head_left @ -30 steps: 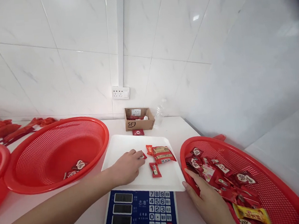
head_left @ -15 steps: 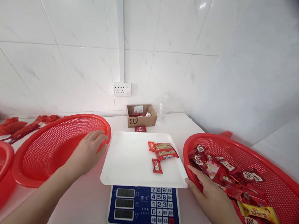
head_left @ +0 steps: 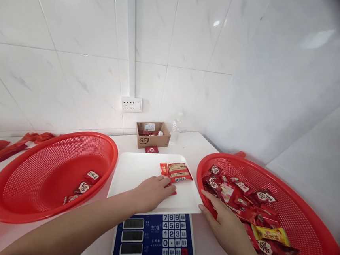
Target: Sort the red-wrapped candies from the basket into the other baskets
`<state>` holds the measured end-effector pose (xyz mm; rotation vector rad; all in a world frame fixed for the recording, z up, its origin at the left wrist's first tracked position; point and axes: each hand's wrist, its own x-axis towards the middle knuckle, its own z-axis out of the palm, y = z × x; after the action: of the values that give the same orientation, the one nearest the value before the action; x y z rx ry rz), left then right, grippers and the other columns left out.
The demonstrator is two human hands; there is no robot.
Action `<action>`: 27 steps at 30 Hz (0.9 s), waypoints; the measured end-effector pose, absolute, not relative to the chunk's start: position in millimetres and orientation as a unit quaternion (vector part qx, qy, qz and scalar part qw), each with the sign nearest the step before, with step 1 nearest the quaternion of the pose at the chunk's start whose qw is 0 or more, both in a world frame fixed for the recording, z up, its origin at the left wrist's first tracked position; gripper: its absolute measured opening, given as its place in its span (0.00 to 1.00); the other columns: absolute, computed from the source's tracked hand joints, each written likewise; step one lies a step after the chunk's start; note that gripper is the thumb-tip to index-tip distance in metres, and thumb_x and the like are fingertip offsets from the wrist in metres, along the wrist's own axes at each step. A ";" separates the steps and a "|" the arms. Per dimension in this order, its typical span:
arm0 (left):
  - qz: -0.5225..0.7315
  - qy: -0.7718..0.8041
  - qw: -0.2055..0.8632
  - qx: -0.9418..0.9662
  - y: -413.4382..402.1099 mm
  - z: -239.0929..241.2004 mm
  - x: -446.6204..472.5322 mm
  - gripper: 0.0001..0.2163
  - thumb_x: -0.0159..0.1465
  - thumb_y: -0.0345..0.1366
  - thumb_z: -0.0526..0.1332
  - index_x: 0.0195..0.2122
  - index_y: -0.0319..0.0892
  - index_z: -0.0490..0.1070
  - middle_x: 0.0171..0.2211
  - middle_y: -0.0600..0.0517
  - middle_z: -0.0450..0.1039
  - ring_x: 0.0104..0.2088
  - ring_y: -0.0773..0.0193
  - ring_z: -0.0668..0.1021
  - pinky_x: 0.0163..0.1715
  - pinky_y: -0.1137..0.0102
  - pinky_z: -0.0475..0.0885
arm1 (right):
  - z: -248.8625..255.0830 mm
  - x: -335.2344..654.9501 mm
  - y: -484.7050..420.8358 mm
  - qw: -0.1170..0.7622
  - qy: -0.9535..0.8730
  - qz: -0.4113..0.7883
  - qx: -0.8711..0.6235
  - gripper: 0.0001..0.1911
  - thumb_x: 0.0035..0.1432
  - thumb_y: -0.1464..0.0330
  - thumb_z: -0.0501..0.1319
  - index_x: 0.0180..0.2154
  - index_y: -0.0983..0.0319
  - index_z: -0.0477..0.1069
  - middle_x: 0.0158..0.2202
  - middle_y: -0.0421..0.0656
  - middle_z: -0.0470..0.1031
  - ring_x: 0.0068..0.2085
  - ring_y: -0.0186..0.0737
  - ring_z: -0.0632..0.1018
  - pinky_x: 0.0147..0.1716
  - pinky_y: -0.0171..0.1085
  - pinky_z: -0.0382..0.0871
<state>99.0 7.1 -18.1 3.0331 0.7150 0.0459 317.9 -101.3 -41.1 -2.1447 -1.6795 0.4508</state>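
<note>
My left hand point(head_left: 152, 192) reaches onto the white tray point(head_left: 135, 170) of a blue digital scale point(head_left: 152, 238). Its fingertips are closed over a small red candy point(head_left: 172, 191), which is mostly hidden. Just beyond the fingers lie a small red candy point(head_left: 163, 169) and a larger brown-and-red snack packet point(head_left: 177, 173). My right hand point(head_left: 226, 225) lies flat with fingers stretched out on the near rim of the right red basket point(head_left: 284, 179), touching the wrapped candies point(head_left: 245, 204) heaped inside.
A big red mesh basket point(head_left: 109, 146) on the left holds three candies point(head_left: 82, 186). At the back wall stand a cardboard box point(head_left: 152, 133), a red packet point(head_left: 151, 149), a clear bottle point(head_left: 174, 128) and a socket point(head_left: 131, 105). Red bags point(head_left: 11, 146) lie far left.
My left hand took a candy from the tray to the left basket, which now holds one more, and has come back to the tray over another candy. My right hand stayed put.
</note>
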 end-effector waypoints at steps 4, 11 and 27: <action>0.003 0.303 0.000 0.953 6.0 -18.3 92.3 0.12 0.64 0.26 0.49 0.46 0.37 0.67 0.43 0.41 0.73 0.42 0.54 0.75 0.39 0.63 0.70 | -40.2 319.8 -102.4 0.189 -0.600 0.162 -0.760 0.30 0.60 0.56 0.44 0.57 0.65 0.62 0.59 0.50 0.66 0.58 0.48 0.67 0.56 0.48 0.61; -0.011 0.457 -0.017 0.889 0.5 9.1 34.2 0.09 0.62 0.30 0.51 0.38 0.37 0.69 0.35 0.43 0.75 0.34 0.53 0.77 0.28 0.65 0.69 | -42.4 321.3 -101.7 0.167 -0.602 0.152 -0.766 0.30 0.60 0.55 0.44 0.58 0.64 0.61 0.60 0.49 0.64 0.59 0.48 0.66 0.56 0.48 0.61; 0.043 0.386 0.210 0.897 -0.2 9.9 37.3 0.30 0.64 0.50 0.52 0.64 0.47 0.48 0.66 0.42 0.48 0.63 0.49 0.56 0.56 0.54 0.59 | -39.2 320.8 -100.7 0.172 -0.604 0.143 -0.765 0.28 0.60 0.57 0.45 0.57 0.64 0.63 0.58 0.49 0.66 0.58 0.48 0.68 0.53 0.47 0.64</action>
<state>37.3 -0.2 9.9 2.4941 1.0735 0.1202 320.8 -100.7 -39.2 -2.1719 -1.7140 0.4052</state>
